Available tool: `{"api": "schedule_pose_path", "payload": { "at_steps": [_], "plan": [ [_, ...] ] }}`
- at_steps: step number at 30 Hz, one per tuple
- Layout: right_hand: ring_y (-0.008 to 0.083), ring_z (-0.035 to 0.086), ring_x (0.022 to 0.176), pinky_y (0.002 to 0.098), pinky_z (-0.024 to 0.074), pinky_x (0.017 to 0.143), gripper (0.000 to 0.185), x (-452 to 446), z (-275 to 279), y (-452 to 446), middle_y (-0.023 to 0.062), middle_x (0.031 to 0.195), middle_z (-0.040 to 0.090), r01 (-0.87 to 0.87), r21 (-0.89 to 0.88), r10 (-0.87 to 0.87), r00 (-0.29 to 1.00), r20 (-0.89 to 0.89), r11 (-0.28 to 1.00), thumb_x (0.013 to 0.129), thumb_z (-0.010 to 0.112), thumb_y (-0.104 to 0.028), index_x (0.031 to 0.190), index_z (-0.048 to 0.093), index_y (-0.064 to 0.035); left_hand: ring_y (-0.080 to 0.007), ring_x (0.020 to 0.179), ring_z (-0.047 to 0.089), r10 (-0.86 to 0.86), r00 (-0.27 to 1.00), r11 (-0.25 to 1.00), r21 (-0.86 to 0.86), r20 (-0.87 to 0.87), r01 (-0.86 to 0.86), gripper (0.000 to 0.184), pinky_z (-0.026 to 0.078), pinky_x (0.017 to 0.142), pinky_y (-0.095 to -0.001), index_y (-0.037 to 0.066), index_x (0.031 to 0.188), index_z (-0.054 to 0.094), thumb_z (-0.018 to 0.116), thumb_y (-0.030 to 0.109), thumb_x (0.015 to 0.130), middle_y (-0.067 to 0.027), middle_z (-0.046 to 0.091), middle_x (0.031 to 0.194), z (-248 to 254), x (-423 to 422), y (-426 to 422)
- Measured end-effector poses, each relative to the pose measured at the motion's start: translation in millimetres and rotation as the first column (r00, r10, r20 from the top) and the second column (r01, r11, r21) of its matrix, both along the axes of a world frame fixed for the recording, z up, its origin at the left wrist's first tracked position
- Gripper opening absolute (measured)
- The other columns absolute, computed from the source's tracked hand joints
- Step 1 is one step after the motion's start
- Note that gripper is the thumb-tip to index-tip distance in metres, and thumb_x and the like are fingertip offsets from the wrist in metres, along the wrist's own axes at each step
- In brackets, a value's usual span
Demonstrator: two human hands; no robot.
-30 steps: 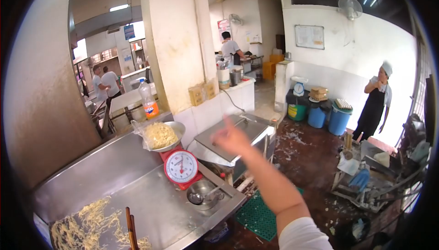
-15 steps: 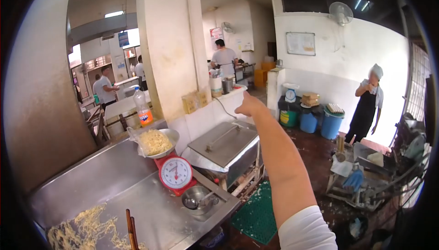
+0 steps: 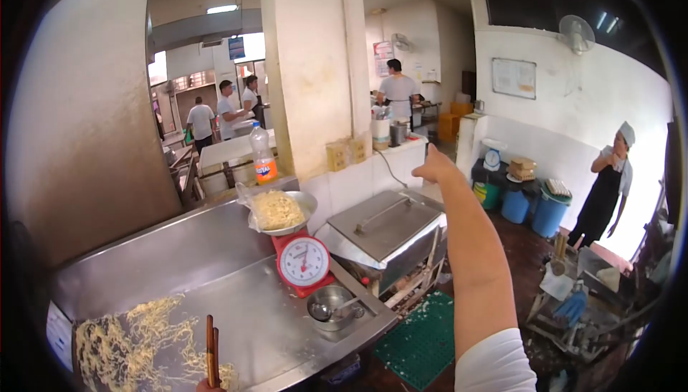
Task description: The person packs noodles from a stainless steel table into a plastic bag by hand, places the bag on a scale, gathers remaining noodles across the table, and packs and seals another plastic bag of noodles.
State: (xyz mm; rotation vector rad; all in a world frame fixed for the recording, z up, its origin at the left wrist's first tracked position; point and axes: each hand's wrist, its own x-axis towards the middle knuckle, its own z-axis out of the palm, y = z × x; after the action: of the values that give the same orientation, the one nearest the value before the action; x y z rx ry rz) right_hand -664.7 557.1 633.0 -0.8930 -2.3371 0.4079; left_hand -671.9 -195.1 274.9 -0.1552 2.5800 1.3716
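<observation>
My right arm stretches forward, and my right hand (image 3: 438, 166) is in the air with nothing in it, one finger pointing forward and the thumb apart. At the bottom edge, a small part of my left hand (image 3: 209, 386) shows, closed around a pair of chopsticks (image 3: 212, 349) held upright. Loose noodles (image 3: 136, 342) are spread over the steel counter (image 3: 247, 335) beside the chopsticks. A red dial scale (image 3: 304, 261) carries a pan with a plastic bag of noodles (image 3: 278, 210). In front of it sits a steel bowl (image 3: 331, 306) with a ladle inside.
A lidded steel box (image 3: 383, 223) stands right of the scale. A green mat (image 3: 419, 342) lies on the floor. An orange-labelled bottle (image 3: 263, 155) stands on the ledge. A person in a dark apron (image 3: 605, 184) stands at right; several others work behind the wall. Machinery (image 3: 573, 299) is at lower right.
The view has turned left, so the scene sits further right. More of the noodles and a bit of my left hand now show. My right arm stays outstretched.
</observation>
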Motion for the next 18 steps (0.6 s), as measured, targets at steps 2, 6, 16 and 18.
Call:
{"api": "schedule_pose_path", "payload": {
  "at_steps": [2, 6, 16, 18],
  "plan": [
    [0.0313, 0.066, 0.077, 0.0385, 0.0536, 0.071, 0.086, -5.4, -2.0, 5.6, 0.0221, 0.097, 0.066, -0.026, -0.009, 0.026, 1.000, 0.009, 1.000, 0.063, 0.078, -0.029, 0.133, 0.037, 0.0002, -0.0173, 0.045, 0.052, 0.005, 1.000, 1.000, 0.022, 0.018, -0.006, 0.041, 0.042, 0.039, -0.0312, 0.001, 0.118, 0.053, 0.055, 0.005, 0.077, -0.0091, 0.057, 0.066, 4.9, 5.4, 2.5],
    [0.0332, 0.055, 0.118, 0.0376, 0.0447, 0.100, 0.103, 8.0, 17.8, -22.5, 0.0255, 0.129, 0.054, -0.073, -0.121, 0.089, 0.987, 0.135, 0.990, 0.067, 0.072, -0.034, 0.144, 0.019, 0.0080, -0.0169, 0.044, 0.052, -0.024, 1.000, 1.000, -0.006, -0.006, 0.024, 0.041, 0.042, 0.038, -0.0306, 0.001, 0.117, 0.054, 0.055, 0.005, 0.077, -0.0096, 0.057, 0.067, -6.2, 5.9, -2.6],
    [0.0120, 0.060, 0.076, 0.0261, 0.0485, 0.070, 0.058, 5.8, -43.7, -155.7, 0.0051, 0.087, 0.065, -0.673, -0.234, 0.555, 0.723, -0.412, 0.702, 0.083, 0.068, -0.020, 0.134, 0.047, -0.0011, -0.0195, 0.046, 0.057, 0.130, 0.985, 0.983, 0.119, 0.110, -0.143, 0.036, 0.047, 0.042, -0.0338, -0.002, 0.108, 0.055, 0.062, 0.001, 0.073, -0.0096, 0.057, 0.063, 36.8, 47.1, -2.8],
    [0.0091, 0.058, 0.075, 0.0256, 0.0477, 0.067, 0.050, 13.4, -94.7, -211.6, 0.0006, 0.086, 0.064, -0.802, -0.399, 0.661, 0.594, -0.458, 0.445, 0.084, 0.067, -0.015, 0.130, 0.050, -0.0045, -0.0174, 0.046, 0.056, 0.159, 0.978, 0.973, 0.146, 0.131, -0.178, 0.037, 0.046, 0.042, -0.0315, -0.002, 0.111, 0.054, 0.060, 0.000, 0.074, -0.0090, 0.057, 0.064, 46.9, 59.0, -10.9]
  ]
}}
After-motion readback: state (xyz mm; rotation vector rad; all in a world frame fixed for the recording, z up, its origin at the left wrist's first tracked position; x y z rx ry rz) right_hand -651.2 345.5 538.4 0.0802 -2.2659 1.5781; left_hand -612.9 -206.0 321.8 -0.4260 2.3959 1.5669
